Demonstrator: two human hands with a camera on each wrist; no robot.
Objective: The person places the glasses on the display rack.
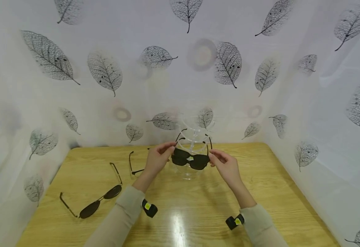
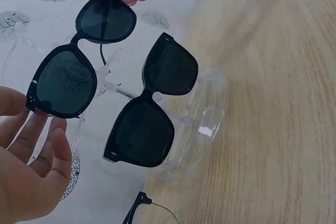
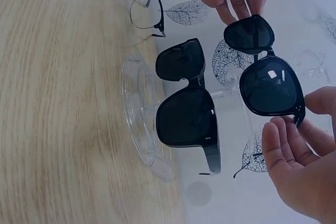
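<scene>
Both hands hold one pair of black sunglasses (image 2: 65, 85) between them, at the clear plastic display stand (image 1: 195, 135). At one end of the frame, my left hand (image 1: 157, 158) pinches near the hinge. The thumb and fingers of my right hand (image 1: 227, 167) grip the opposite hinge corner, also seen in the right wrist view. A second pair of black sunglasses (image 3: 186, 116) sits on the stand below the held pair, nearer the round clear base (image 2: 212, 114). In the head view the two pairs overlap, and their temples point back toward the stand.
Thin-rimmed aviator sunglasses (image 1: 90, 209) lie with temples spread on the wooden table (image 1: 186, 206) at the left. Eyeglasses (image 3: 161, 17) lie beside the stand, partly hidden by the left arm in the head view. A leaf-patterned curtain (image 1: 174, 89) hangs behind and along both sides.
</scene>
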